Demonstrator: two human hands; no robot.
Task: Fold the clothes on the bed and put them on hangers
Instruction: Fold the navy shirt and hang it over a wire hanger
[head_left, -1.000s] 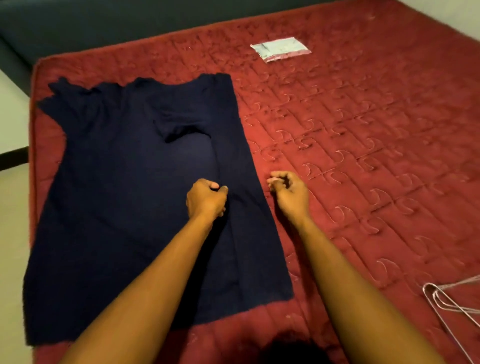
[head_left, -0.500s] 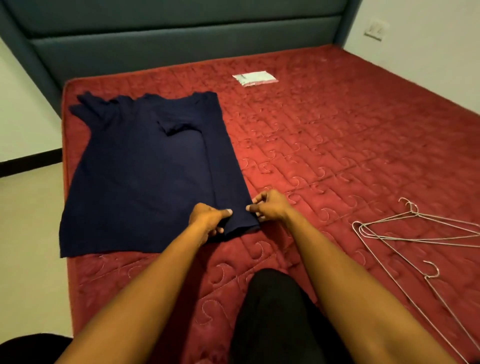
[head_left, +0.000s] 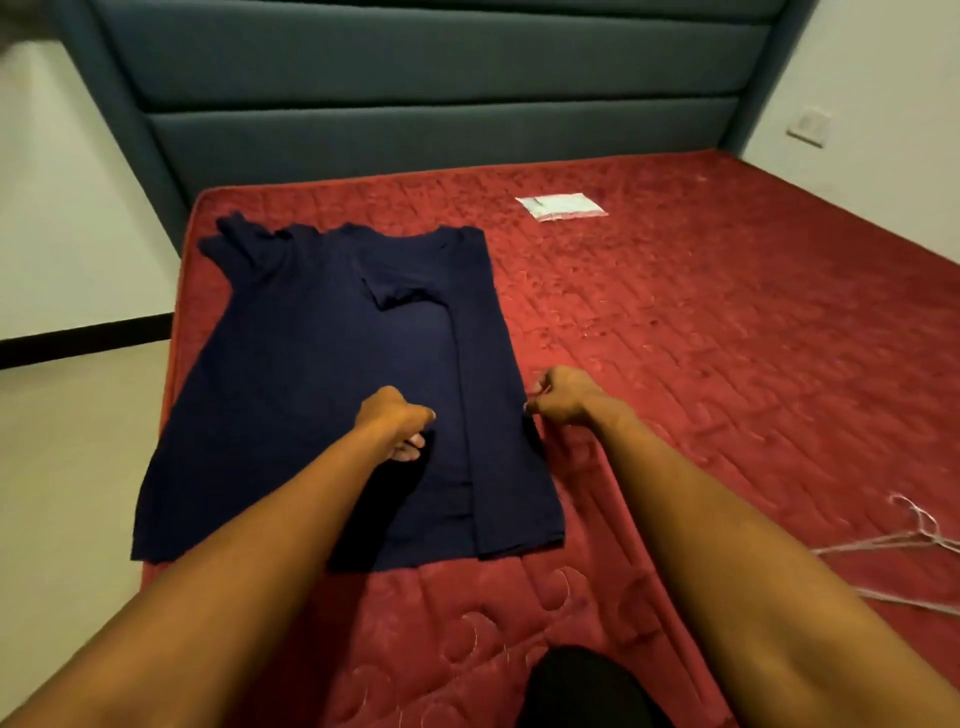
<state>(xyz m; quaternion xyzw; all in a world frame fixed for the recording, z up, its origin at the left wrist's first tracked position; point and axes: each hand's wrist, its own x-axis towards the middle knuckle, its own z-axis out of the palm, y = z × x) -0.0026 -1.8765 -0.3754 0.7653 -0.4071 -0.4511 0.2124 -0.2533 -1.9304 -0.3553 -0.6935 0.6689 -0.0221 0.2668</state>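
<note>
Pinching the folded right edge of the navy shirt (head_left: 322, 374), the right hand (head_left: 563, 402) sits mid-frame. The left hand (head_left: 395, 423) lies curled on the cloth; whether it grips, I cannot tell. The shirt lies flat at centre-left of the red mattress (head_left: 727, 364). An uneven pull could skew the fold or drag the unfolded side off the mattress edge.

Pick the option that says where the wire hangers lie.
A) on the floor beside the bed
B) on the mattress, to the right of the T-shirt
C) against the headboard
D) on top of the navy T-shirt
B: the wire hangers lie on the red mattress at the picture's right edge, clear of the navy T-shirt.
</note>
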